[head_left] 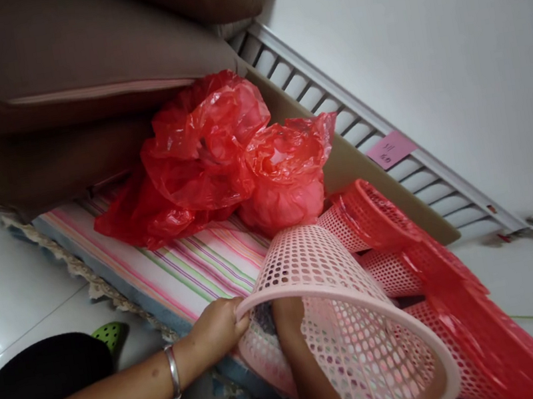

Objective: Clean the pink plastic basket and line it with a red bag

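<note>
And here's the pink basket (330, 267), tipped over with its wide mouth toward the wearer and its narrow end pointing away. The left hand (223, 327) has it! That grip is closed on the rim, at the left edge of the basket's mouth, so the basket lies just to the right of those knuckles. A silver bracelet (173, 374) sits on that wrist, outside the basket.

Over to the right hand (289, 317), and it's in through the mouth, inside the basket, the holed wall around it. The fingers are out of sight, so I can't tell whether that grip is wide, narrow or holding something. Beside it, also within the basket, there's a dark grey patch (265, 319), too hidden to name.

Beyond the basket's narrow end, a heap of red plastic bags (210, 161), crumpled and shiny. On the basket's right, more pink baskets (392, 272) lie in a row, red plastic (488, 319) over their far-right ends. To the basket's left, a striped sheet (192, 272) shows its pink, green and purple bands. Farther off beyond the basket runs a metal rail (324, 87), with a pink note (391, 149) on it. And well to the left of the basket, down on the floor (16, 279), a green shoe (110, 335) peeks out!
</note>
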Action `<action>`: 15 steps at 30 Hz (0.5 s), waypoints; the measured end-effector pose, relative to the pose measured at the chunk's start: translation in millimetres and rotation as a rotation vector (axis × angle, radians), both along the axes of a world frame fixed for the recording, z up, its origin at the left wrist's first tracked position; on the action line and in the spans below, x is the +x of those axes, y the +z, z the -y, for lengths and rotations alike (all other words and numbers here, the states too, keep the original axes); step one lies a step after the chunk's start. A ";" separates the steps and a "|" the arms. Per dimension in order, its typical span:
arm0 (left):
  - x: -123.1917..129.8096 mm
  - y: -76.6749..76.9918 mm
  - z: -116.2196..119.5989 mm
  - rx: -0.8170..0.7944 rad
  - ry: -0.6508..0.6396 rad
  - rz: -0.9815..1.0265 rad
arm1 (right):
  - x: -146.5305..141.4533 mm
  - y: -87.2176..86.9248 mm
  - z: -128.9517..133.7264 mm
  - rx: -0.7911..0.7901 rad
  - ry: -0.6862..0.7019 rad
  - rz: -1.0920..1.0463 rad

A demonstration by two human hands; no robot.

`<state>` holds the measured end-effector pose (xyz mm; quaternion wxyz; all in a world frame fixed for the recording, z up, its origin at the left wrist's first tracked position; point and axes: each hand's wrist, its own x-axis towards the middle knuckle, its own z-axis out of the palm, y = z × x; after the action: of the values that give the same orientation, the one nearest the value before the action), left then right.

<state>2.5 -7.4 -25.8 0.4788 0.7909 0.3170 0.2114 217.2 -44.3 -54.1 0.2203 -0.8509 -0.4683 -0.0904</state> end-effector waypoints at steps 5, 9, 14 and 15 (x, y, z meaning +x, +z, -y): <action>2.2 -2.7 -1.9 0.066 0.012 0.007 | -45.2 -12.0 50.1 -0.077 0.055 0.099; 1.8 -2.4 -5.2 0.106 0.020 -0.003 | -75.4 -24.3 84.3 -0.064 0.157 0.160; -4.7 3.8 -5.7 0.157 0.010 -0.018 | -73.3 -21.7 85.0 -0.037 0.237 0.111; -6.1 5.0 -5.3 0.173 -0.005 -0.022 | -66.9 -18.3 79.3 -0.043 0.236 0.092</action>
<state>-3.7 -2.1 -20.8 0.4055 0.8326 0.3006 0.2281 150.3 -123.6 -72.4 0.1894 -0.7893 -0.5767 -0.0929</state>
